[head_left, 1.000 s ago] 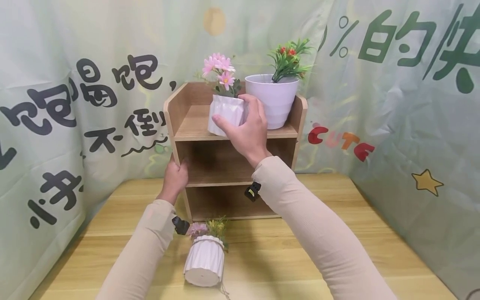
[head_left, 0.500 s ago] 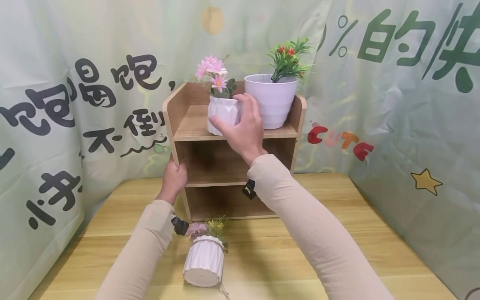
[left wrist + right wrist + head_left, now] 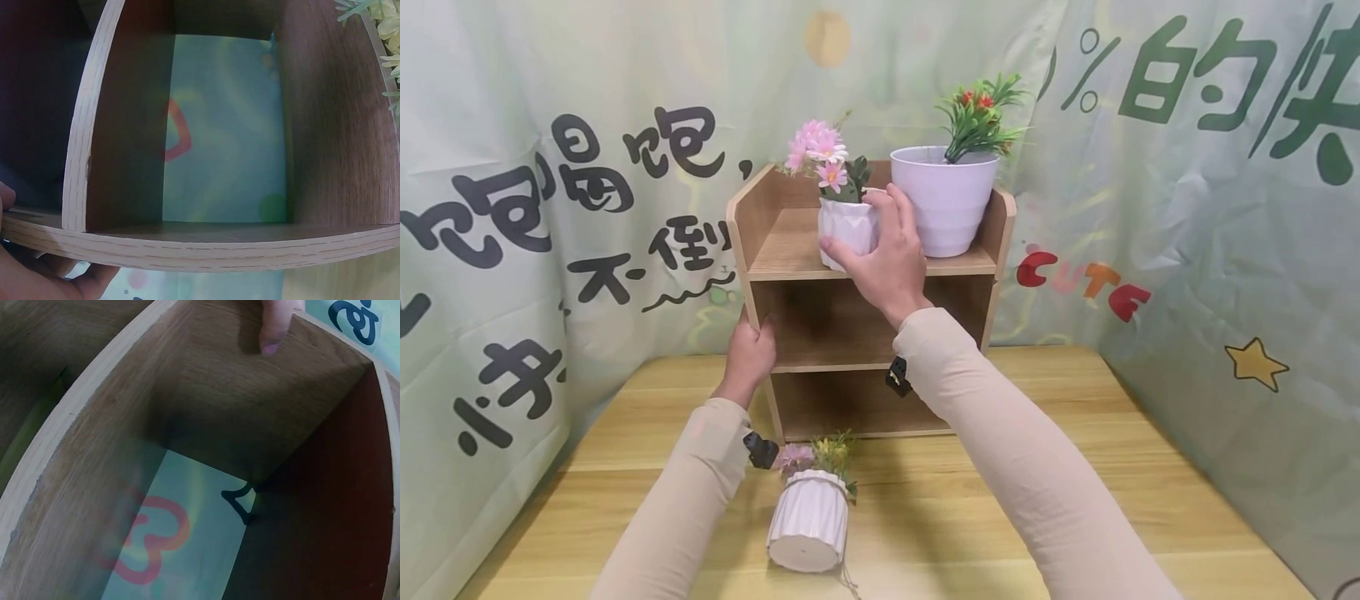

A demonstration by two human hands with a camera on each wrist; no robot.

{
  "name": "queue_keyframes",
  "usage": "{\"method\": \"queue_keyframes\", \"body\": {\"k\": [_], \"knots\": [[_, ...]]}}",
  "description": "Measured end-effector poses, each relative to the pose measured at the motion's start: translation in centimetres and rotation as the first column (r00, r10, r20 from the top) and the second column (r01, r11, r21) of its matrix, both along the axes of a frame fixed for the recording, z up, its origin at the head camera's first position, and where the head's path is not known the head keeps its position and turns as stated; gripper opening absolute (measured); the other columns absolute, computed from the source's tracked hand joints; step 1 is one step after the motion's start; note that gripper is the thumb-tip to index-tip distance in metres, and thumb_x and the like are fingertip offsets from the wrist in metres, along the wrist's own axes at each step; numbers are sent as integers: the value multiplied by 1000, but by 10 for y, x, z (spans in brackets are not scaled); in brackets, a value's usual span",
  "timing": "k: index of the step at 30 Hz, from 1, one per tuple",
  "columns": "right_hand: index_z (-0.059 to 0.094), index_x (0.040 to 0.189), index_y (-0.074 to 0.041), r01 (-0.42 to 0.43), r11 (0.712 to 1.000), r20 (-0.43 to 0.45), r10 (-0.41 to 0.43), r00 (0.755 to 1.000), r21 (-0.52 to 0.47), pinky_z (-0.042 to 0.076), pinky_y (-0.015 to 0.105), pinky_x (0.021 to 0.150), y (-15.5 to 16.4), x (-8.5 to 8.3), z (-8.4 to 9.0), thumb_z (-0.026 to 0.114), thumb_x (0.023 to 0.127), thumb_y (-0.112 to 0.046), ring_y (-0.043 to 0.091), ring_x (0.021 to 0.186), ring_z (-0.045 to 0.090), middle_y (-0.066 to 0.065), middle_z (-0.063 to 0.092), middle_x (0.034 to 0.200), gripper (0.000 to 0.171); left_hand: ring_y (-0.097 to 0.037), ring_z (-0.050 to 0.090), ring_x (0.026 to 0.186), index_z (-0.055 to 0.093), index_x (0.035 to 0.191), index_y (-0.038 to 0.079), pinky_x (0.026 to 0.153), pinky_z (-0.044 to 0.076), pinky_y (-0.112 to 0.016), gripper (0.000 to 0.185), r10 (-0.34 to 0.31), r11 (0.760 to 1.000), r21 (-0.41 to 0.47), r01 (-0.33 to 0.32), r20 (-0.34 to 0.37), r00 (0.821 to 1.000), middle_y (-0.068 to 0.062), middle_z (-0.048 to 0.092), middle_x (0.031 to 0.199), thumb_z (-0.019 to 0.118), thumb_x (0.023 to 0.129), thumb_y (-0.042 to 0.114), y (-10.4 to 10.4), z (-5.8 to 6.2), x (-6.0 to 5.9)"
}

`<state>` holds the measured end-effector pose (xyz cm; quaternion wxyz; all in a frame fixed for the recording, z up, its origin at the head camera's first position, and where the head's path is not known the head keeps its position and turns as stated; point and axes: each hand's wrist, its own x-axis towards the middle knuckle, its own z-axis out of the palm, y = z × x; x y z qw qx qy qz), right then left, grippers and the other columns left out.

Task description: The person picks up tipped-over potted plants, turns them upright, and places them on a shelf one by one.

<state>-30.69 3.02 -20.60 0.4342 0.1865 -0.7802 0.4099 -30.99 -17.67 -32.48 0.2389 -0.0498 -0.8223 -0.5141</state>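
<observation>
While the right hand (image 3: 887, 267) curls its thumb and fingers round the small pot (image 3: 847, 236) with pink flowers, that pot stands on the top level of the wooden shelf (image 3: 760, 225), near the front edge and roughly at the middle. Just beside it on the right, touching or nearly touching the back of the hand, is the large pot (image 3: 945, 198) with a green, red-flowered plant; it fills the right part of the top level and leaves the hand little room on that side. To the left of the small pot the top board lies bare up to the raised side wall.

The left hand (image 3: 748, 354) grips the shelf's left upright at the height of the middle board, thumb at the front edge and fingers wrapped behind. From the left wrist view only a bit of palm and a fingertip show under the board edge (image 3: 187, 247).

Below, the two lower compartments are open at the back, and the green backdrop (image 3: 512, 208) shows through them in both wrist views. On the table (image 3: 1075, 450), in front of the shelf and between the two sleeves, a ribbed pot (image 3: 808, 521) lies on its side, its base toward the camera and its flowers pointing at the shelf foot.
</observation>
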Motion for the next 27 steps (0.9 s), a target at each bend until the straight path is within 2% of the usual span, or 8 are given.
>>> {"method": "queue_keyframes", "body": {"k": [5,10,20,27], "knots": [[53,127,-13,16,1000,-18,-15,1000,19,46,46,95,0,-3,-3,83,72,-44,31,126,48,13,39,147,70,-42,44,128,39,137,-2,110,31,-49,41,-9,1000,1,9,13,1000,-31,49,134,41,102,18,0,0,1],[51,133,-11,49,997,-89,-44,995,54,48,49,94,-2,-5,-8,82,74,-46,34,126,49,18,38,148,75,-42,45,126,39,137,-1,109,32,-49,41,-1,1000,4,1,1,1000,-31,50,132,42,101,18,0,1,1],[40,145,-1,145,980,-248,-108,963,135,46,49,98,-4,-8,-17,77,80,-45,44,120,52,29,35,148,87,-43,44,127,39,138,-2,109,32,-50,42,14,1000,-4,-14,-14,1000,-32,50,133,42,100,17,0,-1,0],[38,145,1,153,979,-298,-108,948,131,43,49,102,-4,-9,-20,77,81,-44,44,125,47,30,36,146,87,-42,45,127,39,139,-1,109,32,-49,42,8,1000,4,-8,-12,1000,-31,50,134,42,101,17,1,-1,0]]}}
